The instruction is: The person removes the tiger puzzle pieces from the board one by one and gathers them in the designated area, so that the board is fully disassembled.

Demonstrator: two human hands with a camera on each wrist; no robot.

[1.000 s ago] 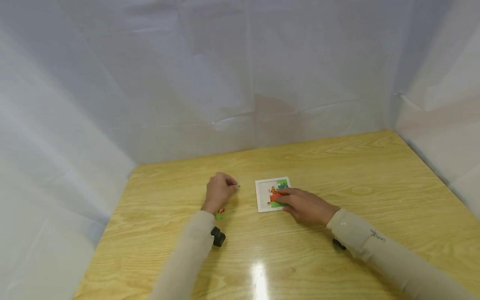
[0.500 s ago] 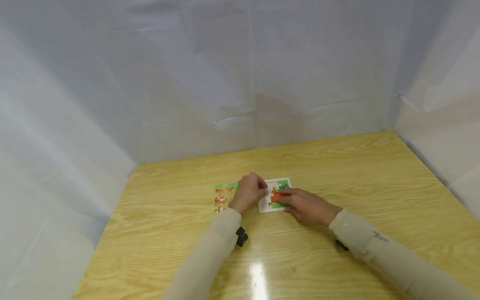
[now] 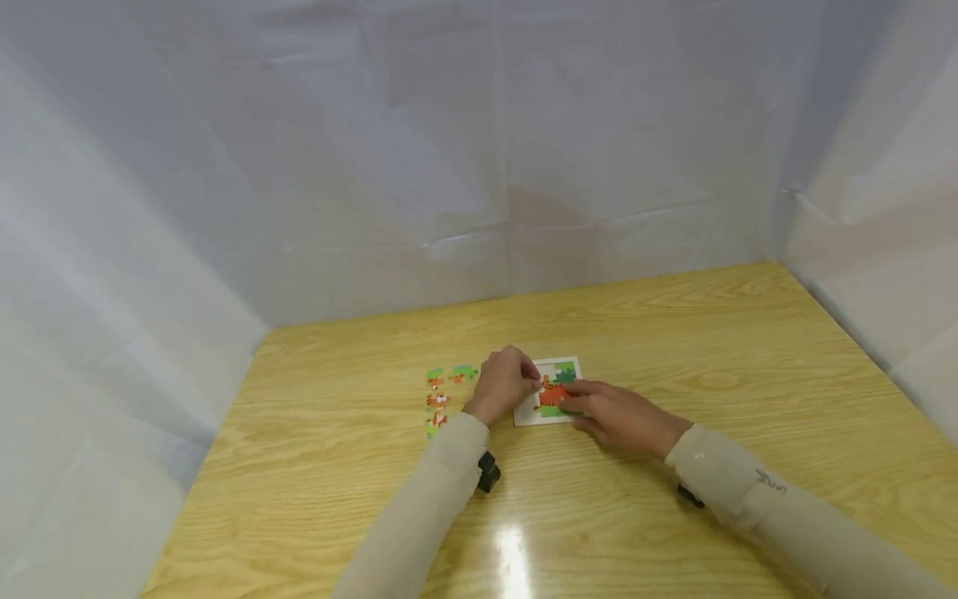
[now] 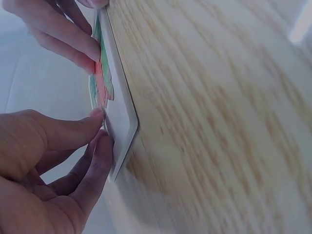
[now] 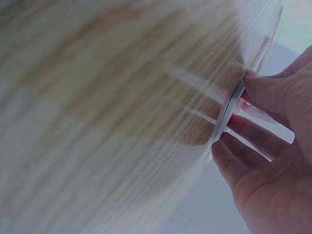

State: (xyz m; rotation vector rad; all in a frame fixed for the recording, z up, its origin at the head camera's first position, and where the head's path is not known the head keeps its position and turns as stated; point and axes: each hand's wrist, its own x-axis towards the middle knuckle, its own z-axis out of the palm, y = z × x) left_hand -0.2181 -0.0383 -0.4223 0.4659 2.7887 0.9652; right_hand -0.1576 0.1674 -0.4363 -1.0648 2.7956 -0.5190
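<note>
A white square puzzle frame (image 3: 526, 416) lies on the wooden table, its right part filled with joined green and orange jigsaw pieces (image 3: 554, 395). Over its left side, my left hand (image 3: 503, 384) pinches a puzzle piece between thumb and forefinger; the fingers hide most of it. In the left wrist view those fingertips touch the frame's surface beside the orange picture. From the right, my right hand (image 3: 621, 416) holds the frame, thumb at the near edge and other fingers on the joined pieces and the far edge, as the right wrist view (image 5: 278, 126) shows.
Left of my left hand lie several loose puzzle pieces (image 3: 437, 401), orange, white and green, in a rough column. Another green and orange piece (image 3: 462, 373) lies beside their top. White sheeting (image 3: 389, 166) stands behind the table (image 3: 337, 499) and on both sides.
My left hand has moved right from the loose pieces to the frame, carrying a puzzle piece, which uncovers the pieces on the table. The right hand has shifted slightly right along the frame.
</note>
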